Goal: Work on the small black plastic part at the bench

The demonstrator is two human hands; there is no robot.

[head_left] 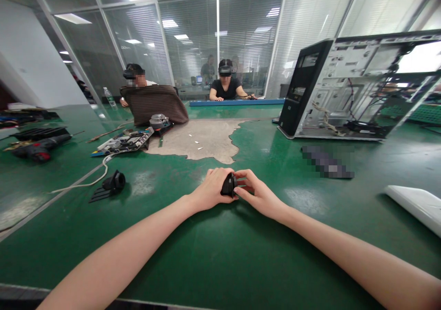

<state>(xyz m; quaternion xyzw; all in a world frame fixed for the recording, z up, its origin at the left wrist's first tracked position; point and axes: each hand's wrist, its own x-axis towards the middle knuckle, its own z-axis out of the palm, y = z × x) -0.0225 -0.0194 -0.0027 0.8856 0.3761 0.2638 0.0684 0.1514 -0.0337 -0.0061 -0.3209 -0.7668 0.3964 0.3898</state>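
A small black part (228,185) is held just above the green table (193,264), near the middle of the view. My left hand (212,188) wraps round its left side, with the fingers over the top and the thumb below. My right hand (255,191) is at its right side, fingers curved and thumb and fingertips pinching its edge. Another black part with a round end and flat fins (112,183) lies on the table to the left of my hands.
An open computer case (310,89) stands at the right, with a blurred dark object (327,162) and a white object (416,204) nearer. Circuit boards (127,141), a cable (103,174) and a power tool (39,148) lie left. Two people sit across the table.
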